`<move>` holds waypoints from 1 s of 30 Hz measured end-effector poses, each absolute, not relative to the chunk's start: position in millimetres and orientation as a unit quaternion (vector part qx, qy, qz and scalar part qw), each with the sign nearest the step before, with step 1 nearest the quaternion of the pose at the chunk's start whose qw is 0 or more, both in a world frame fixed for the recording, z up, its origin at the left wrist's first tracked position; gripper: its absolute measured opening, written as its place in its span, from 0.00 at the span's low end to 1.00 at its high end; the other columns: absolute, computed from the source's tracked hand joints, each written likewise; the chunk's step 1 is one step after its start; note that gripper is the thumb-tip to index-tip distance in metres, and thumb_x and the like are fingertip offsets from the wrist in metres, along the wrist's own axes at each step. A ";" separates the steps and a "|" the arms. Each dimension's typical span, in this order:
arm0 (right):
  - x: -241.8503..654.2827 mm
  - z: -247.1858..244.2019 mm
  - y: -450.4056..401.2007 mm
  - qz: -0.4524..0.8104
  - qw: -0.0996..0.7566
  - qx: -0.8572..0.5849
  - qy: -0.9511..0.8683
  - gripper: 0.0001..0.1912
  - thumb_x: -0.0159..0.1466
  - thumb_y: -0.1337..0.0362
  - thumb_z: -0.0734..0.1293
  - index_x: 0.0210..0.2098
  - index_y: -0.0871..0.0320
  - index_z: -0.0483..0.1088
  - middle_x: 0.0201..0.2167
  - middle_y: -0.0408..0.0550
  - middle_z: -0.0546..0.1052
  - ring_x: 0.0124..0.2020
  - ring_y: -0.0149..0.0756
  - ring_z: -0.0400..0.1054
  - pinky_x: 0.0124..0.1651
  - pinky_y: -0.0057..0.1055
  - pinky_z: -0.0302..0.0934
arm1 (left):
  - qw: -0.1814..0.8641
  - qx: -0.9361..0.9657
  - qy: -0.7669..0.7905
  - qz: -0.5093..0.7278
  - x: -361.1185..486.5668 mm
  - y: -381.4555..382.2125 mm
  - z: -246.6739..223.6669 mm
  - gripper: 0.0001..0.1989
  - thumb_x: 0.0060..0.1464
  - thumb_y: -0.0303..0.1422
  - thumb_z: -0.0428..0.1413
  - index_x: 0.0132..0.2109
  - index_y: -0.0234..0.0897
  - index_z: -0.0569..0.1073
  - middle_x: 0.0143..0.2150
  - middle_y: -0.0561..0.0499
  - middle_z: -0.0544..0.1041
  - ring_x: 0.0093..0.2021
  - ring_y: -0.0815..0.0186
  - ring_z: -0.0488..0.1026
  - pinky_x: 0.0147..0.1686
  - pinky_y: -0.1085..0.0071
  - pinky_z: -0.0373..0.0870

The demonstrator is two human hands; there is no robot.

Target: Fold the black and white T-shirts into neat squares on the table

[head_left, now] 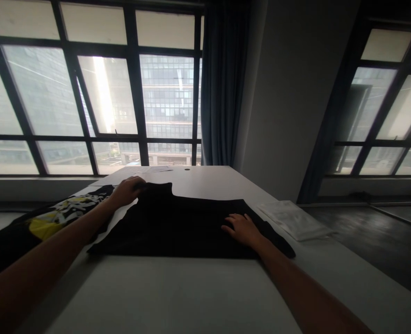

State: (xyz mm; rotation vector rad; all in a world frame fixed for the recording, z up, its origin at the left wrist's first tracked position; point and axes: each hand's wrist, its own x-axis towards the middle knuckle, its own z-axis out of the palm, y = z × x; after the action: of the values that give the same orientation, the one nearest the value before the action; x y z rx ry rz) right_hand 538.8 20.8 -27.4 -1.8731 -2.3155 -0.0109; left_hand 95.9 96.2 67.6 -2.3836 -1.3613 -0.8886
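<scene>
Working left to right from the black garment, I see a black cloth with a yellow and white print lying just to its left on the counter, likely set aside. My left hand is clenched on the garment's far left corner, as if to keep that edge taut, while my right hand lies released and flat on its right part, seemingly pinning it smooth. To the garment's right lies a folded white cloth, apart from it.
</scene>
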 end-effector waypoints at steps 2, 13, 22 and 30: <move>541.1 -28.9 21.7 -0.008 0.086 -0.629 -0.773 0.26 0.69 0.48 0.58 0.58 0.55 0.69 0.63 0.57 0.67 0.66 0.49 0.55 0.67 0.55 0.40 | 0.085 -0.850 -0.448 -0.265 83.8 62.1 51.0 0.15 0.56 0.42 0.51 0.43 0.39 0.75 0.43 0.47 0.79 0.46 0.57 0.74 0.51 0.62 0.68; 546.0 -24.2 20.0 -0.074 0.120 -0.617 -0.774 0.21 0.65 0.54 0.64 0.52 0.59 0.74 0.53 0.56 0.75 0.53 0.47 0.68 0.56 0.39 0.58 | -0.010 -0.875 -0.471 -0.113 67.8 -12.0 23.7 0.09 0.51 0.36 0.55 0.38 0.44 0.79 0.42 0.51 0.81 0.46 0.58 0.75 0.49 0.66 0.68; 550.6 -32.3 26.0 0.006 0.118 -0.596 -0.794 0.22 0.68 0.55 0.61 0.54 0.60 0.72 0.57 0.55 0.72 0.57 0.45 0.66 0.59 0.38 0.59 | -0.182 -0.838 -0.511 -0.060 64.6 -18.5 20.3 0.26 0.54 0.55 0.51 0.28 0.39 0.79 0.26 0.50 0.80 0.28 0.61 0.76 0.30 0.70 0.70; 556.0 -29.5 28.8 0.025 0.153 -0.585 -0.796 0.20 0.68 0.53 0.60 0.50 0.57 0.75 0.54 0.53 0.74 0.52 0.42 0.69 0.56 0.36 0.61 | -0.083 -0.864 -0.478 -0.137 77.1 9.2 -24.3 0.35 0.55 0.55 0.52 0.64 0.43 0.66 0.70 0.46 0.61 0.69 0.52 0.55 0.66 0.56 0.51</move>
State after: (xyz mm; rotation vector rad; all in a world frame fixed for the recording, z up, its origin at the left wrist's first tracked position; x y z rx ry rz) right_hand 556.0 28.8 -29.5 -1.6793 -2.2827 0.0719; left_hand 77.1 9.2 -24.3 -2.8658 -1.5868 -0.4535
